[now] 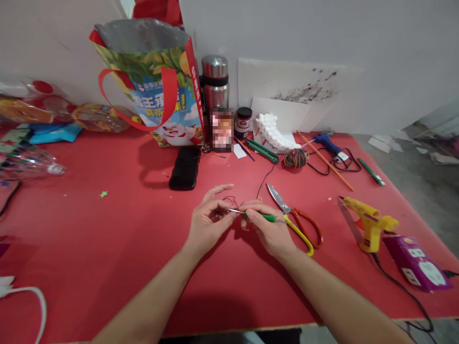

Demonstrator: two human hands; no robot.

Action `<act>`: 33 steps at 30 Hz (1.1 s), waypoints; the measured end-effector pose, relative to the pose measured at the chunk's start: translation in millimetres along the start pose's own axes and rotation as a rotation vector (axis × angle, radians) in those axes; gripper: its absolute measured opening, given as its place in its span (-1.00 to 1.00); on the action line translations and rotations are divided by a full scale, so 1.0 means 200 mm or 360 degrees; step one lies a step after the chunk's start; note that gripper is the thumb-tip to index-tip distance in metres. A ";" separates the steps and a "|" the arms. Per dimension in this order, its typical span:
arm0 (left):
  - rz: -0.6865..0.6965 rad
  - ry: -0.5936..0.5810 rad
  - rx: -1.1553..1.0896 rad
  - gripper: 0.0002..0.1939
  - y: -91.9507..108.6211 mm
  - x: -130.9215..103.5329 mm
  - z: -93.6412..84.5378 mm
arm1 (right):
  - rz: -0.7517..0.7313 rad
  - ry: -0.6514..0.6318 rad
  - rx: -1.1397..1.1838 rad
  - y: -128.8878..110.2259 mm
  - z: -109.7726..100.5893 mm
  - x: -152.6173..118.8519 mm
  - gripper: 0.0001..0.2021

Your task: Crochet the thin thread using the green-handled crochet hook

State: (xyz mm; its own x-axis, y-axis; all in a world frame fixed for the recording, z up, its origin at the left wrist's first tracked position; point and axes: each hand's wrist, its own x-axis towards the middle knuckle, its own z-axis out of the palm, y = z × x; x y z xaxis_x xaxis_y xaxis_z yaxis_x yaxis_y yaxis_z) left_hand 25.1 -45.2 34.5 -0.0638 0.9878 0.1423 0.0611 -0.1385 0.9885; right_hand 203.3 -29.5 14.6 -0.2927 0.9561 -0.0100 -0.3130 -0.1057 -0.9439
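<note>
Over the middle of the red table, my right hand grips a crochet hook by its green handle. The hook's thin metal tip points left, to the fingertips of my left hand. My left thumb and index finger are pinched together on dark thread, while another finger stretches outward. A dark strand runs from near my right hand up to a multicoloured yarn ball. Fine detail at the fingertips is too small to tell. Scissors with red and yellow handles lie beside my right hand.
A black case lies behind my left hand. Farther back stand a large bag, a steel flask, a phone and a jar. On the right are a yellow glue gun and a purple box.
</note>
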 end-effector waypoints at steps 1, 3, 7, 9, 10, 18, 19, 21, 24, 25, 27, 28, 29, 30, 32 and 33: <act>-0.0057 -0.0025 -0.0094 -0.91 0.01 0.00 0.00 | 0.0034 -0.0018 0.0061 0.00 0.01 0.00 -0.89; -0.0189 -0.0085 -0.0319 -0.84 0.01 0.00 0.01 | 0.0094 -0.0057 0.0177 0.00 0.02 0.00 -0.88; -0.0353 -0.0177 -0.0590 -0.80 0.01 0.00 0.01 | 0.0127 -0.0071 0.0270 -0.01 0.03 0.01 -0.87; -0.0369 -0.0157 -0.0613 -0.83 0.00 0.00 0.01 | 0.0152 -0.0048 0.0266 -0.01 0.03 0.01 -0.85; -0.0371 -0.0143 -0.0624 -0.84 -0.01 0.00 0.01 | 0.0167 -0.0037 0.0262 -0.01 0.02 0.01 -0.83; -0.0366 -0.0148 -0.0727 -0.81 -0.03 0.00 0.01 | 0.0148 0.0007 0.0209 -0.01 0.03 0.00 -0.82; -0.0370 -0.0160 -0.0739 -0.81 -0.04 0.00 0.01 | 0.0151 0.0005 0.0210 -0.01 0.03 0.00 -0.81; -0.0383 -0.0177 -0.0763 -0.82 -0.04 0.01 0.02 | 0.0149 0.0003 0.0198 -0.01 0.03 0.00 -0.80; -0.0395 -0.0186 -0.0793 -0.83 -0.05 0.01 0.02 | 0.0100 -0.0004 0.0189 -0.01 0.02 0.00 -0.84; -0.0397 -0.0182 -0.0805 -0.83 -0.05 0.01 0.02 | 0.0080 -0.0014 0.0189 -0.01 0.02 0.00 -0.85; -0.0413 -0.0167 -0.0837 -0.82 -0.05 0.02 0.02 | 0.0056 -0.0031 0.0184 -0.01 0.02 0.00 -0.87; -0.0430 -0.0156 -0.0854 -0.82 -0.05 0.02 0.02 | 0.0051 -0.0033 0.0181 -0.01 0.02 0.00 -0.87; -0.0453 -0.0149 -0.0869 -0.81 -0.05 0.02 0.02 | 0.0052 -0.0032 0.0179 -0.01 0.01 0.00 -0.88; -0.0478 -0.0141 -0.0882 -0.81 -0.04 0.02 0.02 | 0.0054 -0.0025 0.0183 -0.01 0.01 0.00 -0.88; -0.0522 -0.0131 -0.0905 -0.80 -0.03 0.02 0.03 | 0.0072 -0.0010 0.0222 0.00 0.01 0.00 -0.88; -0.0541 -0.0123 -0.0919 -0.80 -0.02 0.02 0.03 | 0.0094 -0.0005 0.0254 0.00 0.01 0.00 -0.88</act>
State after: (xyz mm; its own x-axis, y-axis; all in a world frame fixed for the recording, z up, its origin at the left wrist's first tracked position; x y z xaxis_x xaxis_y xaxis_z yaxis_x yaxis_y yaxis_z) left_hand 30.1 -40.8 30.0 0.0877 0.9825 -0.1645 -0.4934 0.1863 0.8496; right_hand 201.9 -29.3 16.0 -0.3174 0.9462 -0.0625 -0.4347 -0.2037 -0.8773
